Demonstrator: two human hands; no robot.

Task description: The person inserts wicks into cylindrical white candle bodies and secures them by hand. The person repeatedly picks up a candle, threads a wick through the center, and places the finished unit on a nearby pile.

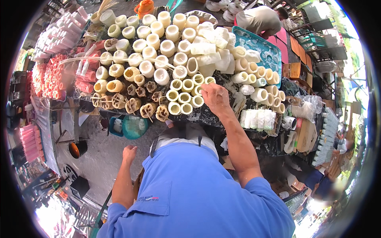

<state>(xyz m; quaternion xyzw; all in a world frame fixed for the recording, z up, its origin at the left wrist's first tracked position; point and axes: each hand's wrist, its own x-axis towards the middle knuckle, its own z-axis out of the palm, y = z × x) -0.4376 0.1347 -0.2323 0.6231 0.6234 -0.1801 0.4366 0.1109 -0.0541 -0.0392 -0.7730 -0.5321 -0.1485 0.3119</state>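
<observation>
My right hand (215, 98) reaches over the table, fingers curled down against the right side of a tight cluster of hollow cream cylinders (184, 97), which look like wax. Its fingertips are partly hidden, so what they pinch, if anything, cannot be made out. One more cream cylinder (209, 80) stands just beyond the knuckles. Thin pale strands lie across some of the cylinder mouths. My left hand (129, 152) hangs low beside my body, away from the table, its fingers curled closed with nothing visible in them.
Thicker cream cups (161, 76) and brown-edged hollow pieces (133, 105) crowd the table's left and middle. Pink tubes (47, 79) are stacked far left. A teal tray (262, 51) lies at the back right, near a bending person (260, 20). A teal basin (135, 127) sits below the table edge.
</observation>
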